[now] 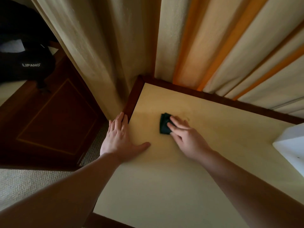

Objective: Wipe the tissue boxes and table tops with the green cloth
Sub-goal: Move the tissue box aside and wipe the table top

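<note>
**Green cloth pressed flat on a pale table top**

Straight fingers [176, 125] of the right hand [187, 137] press down on a small, dark green cloth [164, 123], folded into a rough rectangle; nothing is curled round it, and the fingertips cover its right edge. The cloth lies flat on the table top [164, 186], toward the far left part of the surface, its long axis running roughly from the near edge toward the far edge. It looks soft and matte against the smooth, cream-coloured top, which is framed by a dark brown wooden rim [131, 97].

The left hand [120, 139] rests palm down at the table's left edge, its fingers stretched out and relaxed, the fingertips over the wooden rim and the thumb spread onto the pale surface. It holds nothing. The two hands are near each other but apart, with bare table between the left thumb and the cloth.

At the right edge of the frame a white, box-shaped thing [291, 147] sits on the table, only partly in view. Behind the table hang pleated curtains [230, 46], cream with orange stripes. To the left stands dark wooden furniture [54, 116] with a thin inlaid line, and on it a black bag [24, 60] lettered "LIPANO". Woven beige carpet [32, 183] covers the floor.
</note>
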Demonstrator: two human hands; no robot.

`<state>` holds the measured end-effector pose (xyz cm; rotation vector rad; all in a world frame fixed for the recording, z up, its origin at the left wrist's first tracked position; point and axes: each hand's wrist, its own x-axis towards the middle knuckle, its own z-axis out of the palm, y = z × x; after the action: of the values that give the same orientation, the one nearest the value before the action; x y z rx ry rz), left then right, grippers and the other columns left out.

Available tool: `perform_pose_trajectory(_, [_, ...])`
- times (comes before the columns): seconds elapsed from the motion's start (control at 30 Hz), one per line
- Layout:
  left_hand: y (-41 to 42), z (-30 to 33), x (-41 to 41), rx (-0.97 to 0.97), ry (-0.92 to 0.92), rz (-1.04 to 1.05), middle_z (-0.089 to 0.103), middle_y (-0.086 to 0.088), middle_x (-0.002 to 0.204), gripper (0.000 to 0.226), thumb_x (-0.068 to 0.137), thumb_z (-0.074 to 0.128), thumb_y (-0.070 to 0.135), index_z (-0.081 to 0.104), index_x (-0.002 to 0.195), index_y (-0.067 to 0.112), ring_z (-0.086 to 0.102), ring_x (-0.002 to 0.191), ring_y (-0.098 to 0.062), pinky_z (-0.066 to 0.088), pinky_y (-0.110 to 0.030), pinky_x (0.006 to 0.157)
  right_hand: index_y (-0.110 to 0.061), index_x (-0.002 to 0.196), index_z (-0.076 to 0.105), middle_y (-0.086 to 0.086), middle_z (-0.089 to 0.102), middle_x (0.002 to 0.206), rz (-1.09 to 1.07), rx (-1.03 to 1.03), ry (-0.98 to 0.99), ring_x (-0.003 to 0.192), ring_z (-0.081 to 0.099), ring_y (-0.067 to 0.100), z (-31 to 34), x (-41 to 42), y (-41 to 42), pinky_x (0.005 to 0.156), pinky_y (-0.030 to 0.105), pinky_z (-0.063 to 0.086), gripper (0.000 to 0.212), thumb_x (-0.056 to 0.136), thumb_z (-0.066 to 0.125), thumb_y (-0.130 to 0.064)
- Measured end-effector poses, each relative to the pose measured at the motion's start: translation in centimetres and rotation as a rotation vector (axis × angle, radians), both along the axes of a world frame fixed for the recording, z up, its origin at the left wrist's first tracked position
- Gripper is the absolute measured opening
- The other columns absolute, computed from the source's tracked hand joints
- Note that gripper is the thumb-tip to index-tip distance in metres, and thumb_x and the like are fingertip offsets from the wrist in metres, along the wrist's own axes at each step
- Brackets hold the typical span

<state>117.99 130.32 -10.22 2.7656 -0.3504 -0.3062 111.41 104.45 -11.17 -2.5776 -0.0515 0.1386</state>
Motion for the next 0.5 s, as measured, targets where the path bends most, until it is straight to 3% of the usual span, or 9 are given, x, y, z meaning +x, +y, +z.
perform_pose_trajectory(0.13, [0.1, 0.0, 0.0, -0.002, 0.002, 0.007, 0.003, -0.002, 0.17, 0.145, 0.06, 0.054, 0.098, 0.005, 0.163, 0.01, 0.001, 0.158, -0.026, -0.002, -0.036, 0.127, -0.012, 0.147, 0.057, 0.0, 0.045, 0.16, -0.345, 0.099, -0.046, 0.146, 0.045, 0.018, 0.9, 1.8, -0.3, 0.121, 0.028, 0.033, 0.04, 0.107, 0.055, -0.021])
perform_pose_trajectory(0.23, [0.1, -0.3, 0.2, 0.008, 0.001, 0.006, 0.003, -0.003, 0.17, 0.144, 0.06, 0.052, 0.099, 0.005, 0.163, 0.009, 0.0, 0.157, -0.026, -0.005, -0.034, 0.124, -0.017, 0.145, 0.06, -0.002, 0.055, 0.153, -0.462, 0.148, -0.057, 0.127, 0.061, 0.021, 1.5, 4.0, 2.3, 0.107, 0.028, 0.048, 0.039, 0.108, 0.053, -0.027])
perform_pose_trajectory(0.33, [0.1, -0.4, 0.2, 0.015, 0.001, 0.006, 0.003, -0.004, 0.17, 0.144, 0.059, 0.049, 0.1, 0.006, 0.164, 0.009, 0.001, 0.158, -0.028, -0.003, -0.037, 0.126, -0.018, 0.142, 0.064, 0.001, 0.059, 0.149, -0.332, 0.19, -0.083, 0.126, 0.061, 0.025, 1.1, 3.7, 5.5, 0.108, 0.036, 0.05, 0.037, 0.106, 0.057, -0.026])
perform_pose_trajectory(0.43, [0.2, -0.3, 0.1, -0.018, 0.029, 0.006, 0.003, -0.002, 0.17, 0.132, 0.07, 0.051, 0.093, 0.006, 0.164, 0.012, 0.001, 0.158, -0.029, 0.002, -0.041, 0.128, -0.016, 0.14, 0.065, 0.006, 0.052, 0.155, -0.072, 0.098, -0.096, 0.143, 0.049, 0.031, -0.4, 0.8, 7.2, 0.117, 0.041, 0.041, 0.038, 0.102, 0.065, -0.017])
perform_pose_trajectory(0.5, [0.3, -0.1, 0.2, -0.049, 0.024, -0.005, 0.006, -0.003, 0.169, 0.119, 0.078, 0.055, 0.082, 0.009, 0.163, 0.012, 0.004, 0.158, -0.03, 0.01, -0.043, 0.129, -0.022, 0.144, 0.062, 0.001, 0.044, 0.161, 0.0, 0.072, -0.069, 0.151, 0.038, 0.029, -0.9, -1.3, 6.7, 0.121, 0.037, 0.031, 0.041, 0.103, 0.063, -0.018])
